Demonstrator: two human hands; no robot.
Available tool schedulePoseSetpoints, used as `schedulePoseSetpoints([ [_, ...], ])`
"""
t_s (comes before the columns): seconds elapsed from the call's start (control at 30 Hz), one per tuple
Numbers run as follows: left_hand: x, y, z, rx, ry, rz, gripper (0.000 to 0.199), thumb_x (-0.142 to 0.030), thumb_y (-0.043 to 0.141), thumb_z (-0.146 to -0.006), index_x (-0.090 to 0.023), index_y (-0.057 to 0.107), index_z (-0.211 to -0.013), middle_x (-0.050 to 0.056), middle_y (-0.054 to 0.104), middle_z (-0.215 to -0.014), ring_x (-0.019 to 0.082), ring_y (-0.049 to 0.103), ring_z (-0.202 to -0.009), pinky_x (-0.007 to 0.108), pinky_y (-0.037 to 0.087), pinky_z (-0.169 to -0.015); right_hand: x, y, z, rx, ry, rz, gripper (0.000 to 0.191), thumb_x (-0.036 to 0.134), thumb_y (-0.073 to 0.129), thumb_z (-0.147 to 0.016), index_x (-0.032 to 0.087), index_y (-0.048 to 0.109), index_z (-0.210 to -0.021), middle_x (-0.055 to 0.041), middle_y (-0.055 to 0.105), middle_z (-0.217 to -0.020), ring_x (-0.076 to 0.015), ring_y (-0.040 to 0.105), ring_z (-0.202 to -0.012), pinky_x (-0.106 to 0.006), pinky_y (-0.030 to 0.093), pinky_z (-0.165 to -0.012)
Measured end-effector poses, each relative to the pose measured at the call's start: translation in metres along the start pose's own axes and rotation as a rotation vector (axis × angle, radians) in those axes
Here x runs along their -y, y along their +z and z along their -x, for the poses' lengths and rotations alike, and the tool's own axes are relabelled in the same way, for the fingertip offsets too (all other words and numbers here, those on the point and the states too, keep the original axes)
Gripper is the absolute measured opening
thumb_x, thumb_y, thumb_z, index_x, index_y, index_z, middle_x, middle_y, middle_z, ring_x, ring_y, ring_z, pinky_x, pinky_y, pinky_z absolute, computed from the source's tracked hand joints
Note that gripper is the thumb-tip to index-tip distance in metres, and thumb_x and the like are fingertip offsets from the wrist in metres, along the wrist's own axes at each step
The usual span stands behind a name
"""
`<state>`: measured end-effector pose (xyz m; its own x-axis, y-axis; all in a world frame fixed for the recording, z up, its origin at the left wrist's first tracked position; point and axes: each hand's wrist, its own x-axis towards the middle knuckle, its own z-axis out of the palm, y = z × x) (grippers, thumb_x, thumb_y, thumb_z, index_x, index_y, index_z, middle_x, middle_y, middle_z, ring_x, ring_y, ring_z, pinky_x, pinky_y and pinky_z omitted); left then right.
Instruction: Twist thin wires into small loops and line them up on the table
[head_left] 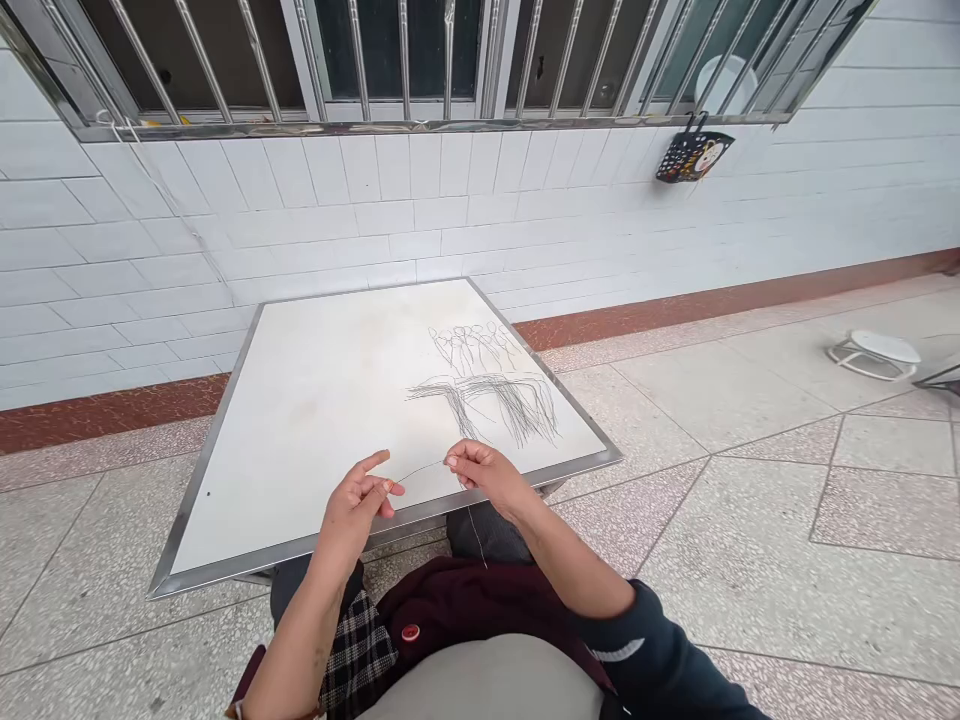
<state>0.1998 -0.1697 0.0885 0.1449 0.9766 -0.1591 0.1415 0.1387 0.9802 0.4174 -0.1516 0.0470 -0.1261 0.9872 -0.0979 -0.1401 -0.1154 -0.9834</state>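
wire (420,468) is pinched between left fingers (387,486) and right fingers (452,461), span slightly bowed | tail is hung below right fingers | bent wires (513,402) are laid on table (300,400) beyond right fingers | tip: light tension is best kept, kinks avoided

The thin dark wire (420,469) spans, slightly bowed, between left hand (351,507) and right hand (486,474); a length hangs below.
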Motion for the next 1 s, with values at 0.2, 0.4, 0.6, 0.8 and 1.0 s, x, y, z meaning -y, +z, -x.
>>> schedulePoseSetpoints([
  [0.2, 0.024, -0.033, -0.017, -0.247, 0.016, -0.061, 0.057, -0.05, 0.056, -0.078, -0.015, 0.054, -0.123, 0.005, 0.067, -0.081, 0.012, 0.053, -0.059, 0.031, 0.049, -0.069, 0.0, -0.014, -0.044, -0.031, -0.023, 0.113, 0.027, 0.044, 0.063, -0.072, 0.019, 0.06, -0.082, 0.0047, 0.049, -0.067, -0.0081, 0.042, -0.055, -0.022, 0.034, -0.053],
  [0.4, 0.067, -0.061, -0.028, -0.5, -0.004, -0.189, 0.054, -0.053, 0.051, -0.077, -0.014, 0.058, -0.114, 0.007, 0.068, -0.082, 0.015, 0.057, -0.06, 0.031, 0.049, -0.066, -0.007, -0.031, -0.108, -0.149, -0.042, 0.312, 0.02, 0.038, 0.057, -0.073, 0.02, 0.06, -0.079, 0.0036, 0.052, -0.069, -0.0104, 0.043, -0.061, -0.022, 0.032, -0.056],
  [0.6, 0.095, -0.062, -0.028, -0.533, 0.011, -0.343, 0.049, -0.05, 0.046, -0.083, -0.021, 0.054, -0.121, 0.004, 0.068, -0.093, 0.017, 0.06, -0.067, 0.032, 0.047, -0.074, -0.016, -0.043, -0.147, -0.267, -0.029, 0.551, 0.018, 0.036, 0.05, -0.078, 0.021, 0.061, -0.081, 0.0038, 0.055, -0.069, -0.0111, 0.043, -0.057, -0.023, 0.032, -0.056],
  [0.8, 0.109, -0.062, -0.031, -0.533, -0.043, -0.474, 0.047, -0.052, 0.04, -0.086, -0.026, 0.054, -0.123, 0.001, 0.07, -0.099, 0.018, 0.065, -0.069, 0.032, 0.048, -0.076, -0.018, -0.051, -0.164, -0.342, -0.018, 0.784, 0.02, 0.031, 0.045, -0.084, 0.021, 0.062, -0.081, 0.0012, 0.059, -0.074, -0.013, 0.046, -0.061, -0.024, 0.031, -0.056],
  [1.0, 0.114, -0.064, -0.03, -0.513, -0.136, -0.491, 0.047, -0.053, 0.041, -0.085, -0.028, 0.053, -0.122, 0.001, 0.07, -0.103, 0.02, 0.068, -0.075, 0.033, 0.048, -0.077, -0.022, -0.054, -0.165, -0.359, -0.085, 0.959, 0.022, 0.025, 0.043, -0.089, 0.022, 0.064, -0.083, -0.0028, 0.062, -0.088, -0.0182, 0.052, -0.089, -0.025, 0.034, -0.066],
])
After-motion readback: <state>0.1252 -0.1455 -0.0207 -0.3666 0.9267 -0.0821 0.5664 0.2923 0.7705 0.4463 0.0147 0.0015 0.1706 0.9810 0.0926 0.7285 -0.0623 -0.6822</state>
